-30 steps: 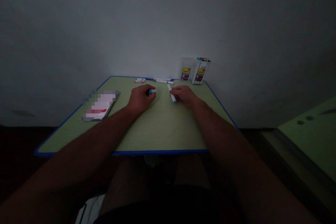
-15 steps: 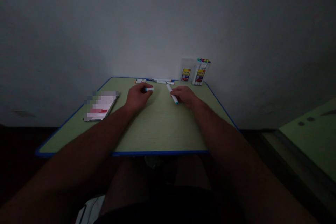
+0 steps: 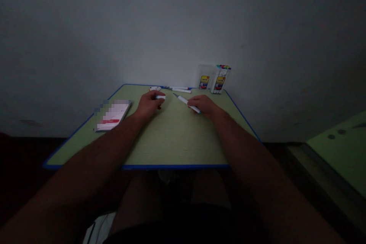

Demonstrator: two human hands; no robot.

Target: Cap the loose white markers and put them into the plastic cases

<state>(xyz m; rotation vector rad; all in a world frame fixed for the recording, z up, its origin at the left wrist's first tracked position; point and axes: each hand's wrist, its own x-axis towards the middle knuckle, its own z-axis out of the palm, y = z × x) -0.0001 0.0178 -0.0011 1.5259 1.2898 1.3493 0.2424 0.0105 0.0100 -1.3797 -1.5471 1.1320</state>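
My left hand (image 3: pixel 148 105) rests on the green desk (image 3: pixel 171 141), its fingers closed round a small white marker cap (image 3: pixel 160 97) with a blue end. My right hand (image 3: pixel 206 106) grips a white marker (image 3: pixel 185 101), which points up and to the left with its tip bare. The two hands lie a short way apart near the middle of the desk. Several loose markers (image 3: pixel 175 89) lie along the far edge, just beyond both hands.
Two clear marker boxes (image 3: pixel 215 79) stand at the far right corner against the grey wall. A white and red pad (image 3: pixel 112 115) lies at the left side. The desk has a blue rim. Another green desk (image 3: pixel 340 148) shows at the right.
The right hand has swung the marker so that it leans further left, with its tip raised. The left hand has drawn the cap slightly left and away from the marker.
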